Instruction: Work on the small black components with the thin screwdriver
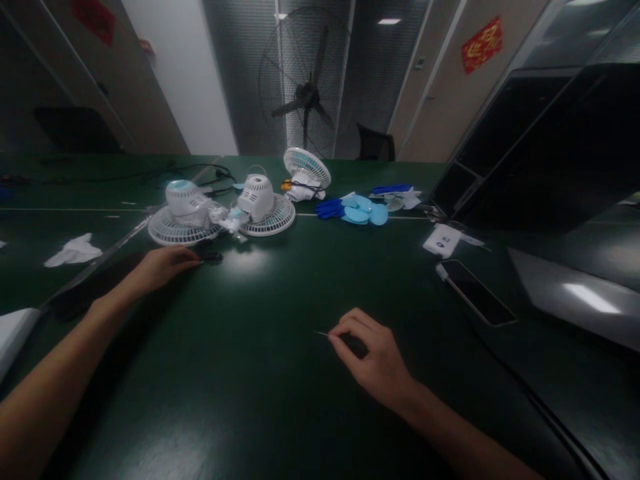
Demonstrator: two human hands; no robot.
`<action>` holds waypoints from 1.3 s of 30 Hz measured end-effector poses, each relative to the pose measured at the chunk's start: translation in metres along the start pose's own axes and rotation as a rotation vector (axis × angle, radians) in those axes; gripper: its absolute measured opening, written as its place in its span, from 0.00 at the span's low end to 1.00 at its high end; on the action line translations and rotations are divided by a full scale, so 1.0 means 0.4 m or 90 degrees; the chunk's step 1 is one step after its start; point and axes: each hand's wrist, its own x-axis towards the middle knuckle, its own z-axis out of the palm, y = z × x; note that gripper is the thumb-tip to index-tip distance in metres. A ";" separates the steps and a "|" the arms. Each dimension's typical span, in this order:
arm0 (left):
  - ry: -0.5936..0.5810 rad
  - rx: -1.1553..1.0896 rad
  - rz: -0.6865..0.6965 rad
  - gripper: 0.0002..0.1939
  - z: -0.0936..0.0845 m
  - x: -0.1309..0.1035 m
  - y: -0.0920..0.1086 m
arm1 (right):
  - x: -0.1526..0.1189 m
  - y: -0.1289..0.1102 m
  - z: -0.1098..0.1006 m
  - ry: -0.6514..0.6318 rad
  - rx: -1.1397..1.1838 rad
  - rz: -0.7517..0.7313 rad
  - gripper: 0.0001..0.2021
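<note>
My left hand (167, 265) is at the left of the green table, its fingers closed at the near end of a small black handle-like object (213, 257). What kind of object it is, I cannot make out. Between thumb and forefinger, my right hand (373, 350) pinches a thin metal rod (321, 333) that points left, just above the tabletop. Beyond my left hand, two white fan heads (184, 200) (257, 197) lie with their grilles down. Another small white fan (306, 173) stands tilted farther back.
Blue fan blades (361, 209) and dark blue pieces (395, 191) lie beyond the middle. To the right are a phone (477, 292), a white box (442, 240), a large dark screen (555, 153) and black cables (530, 387). White cloth (74, 251) lies at left.
</note>
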 end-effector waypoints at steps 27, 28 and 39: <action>0.068 -0.224 -0.098 0.30 0.066 0.001 0.100 | 0.002 0.000 0.000 -0.006 0.001 0.014 0.05; 0.068 -0.235 -0.098 0.31 0.065 0.002 0.099 | 0.001 0.000 0.001 -0.004 -0.002 0.015 0.05; -0.159 -0.236 0.167 0.15 0.155 -0.060 0.361 | 0.001 -0.002 0.004 -0.018 -0.045 0.034 0.04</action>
